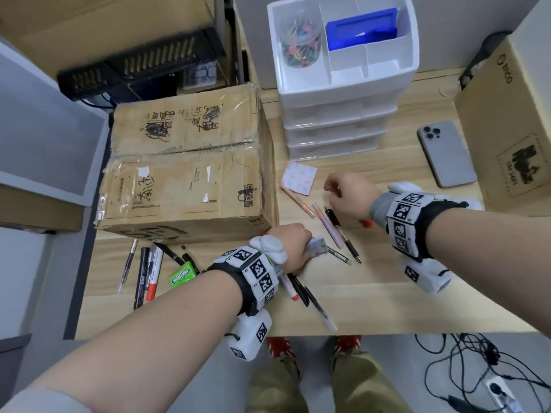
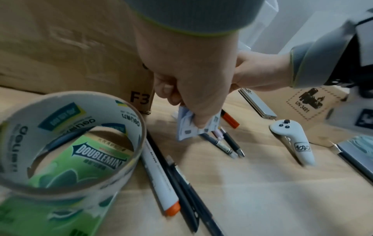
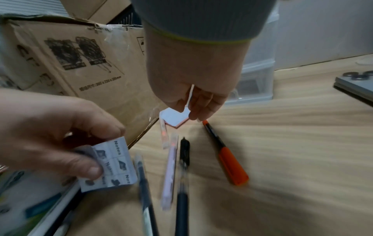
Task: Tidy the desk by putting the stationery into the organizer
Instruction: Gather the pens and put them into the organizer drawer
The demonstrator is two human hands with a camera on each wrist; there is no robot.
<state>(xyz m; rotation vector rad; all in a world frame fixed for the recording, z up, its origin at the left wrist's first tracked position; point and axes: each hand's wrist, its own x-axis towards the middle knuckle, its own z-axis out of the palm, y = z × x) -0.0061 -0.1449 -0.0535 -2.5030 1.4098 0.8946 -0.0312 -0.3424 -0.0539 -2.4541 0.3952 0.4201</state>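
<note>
My left hand (image 1: 302,248) grips a small white pad printed "Notes" (image 2: 187,129) just above the desk, beside the big cardboard box. My right hand (image 1: 337,192) hovers farther back with its fingers curled, pinching a thin white slip (image 3: 190,95) above the pink sticky-note pad (image 1: 299,177). Between the hands lie a pink pen (image 1: 328,231), a black pen (image 1: 343,234) and an orange-capped marker (image 3: 228,162). The white organizer (image 1: 343,81) stands at the back, with a jar of clips (image 1: 301,40) and a blue box (image 1: 362,31) in its top compartments.
A large cardboard box (image 1: 187,165) fills the desk's left side. Several pens (image 1: 143,272), a green gum pack (image 1: 182,275) and a tape roll (image 2: 70,143) lie in front of it. More pens (image 1: 307,296) lie under my left wrist. A phone (image 1: 445,153) and another box (image 1: 512,114) sit at right.
</note>
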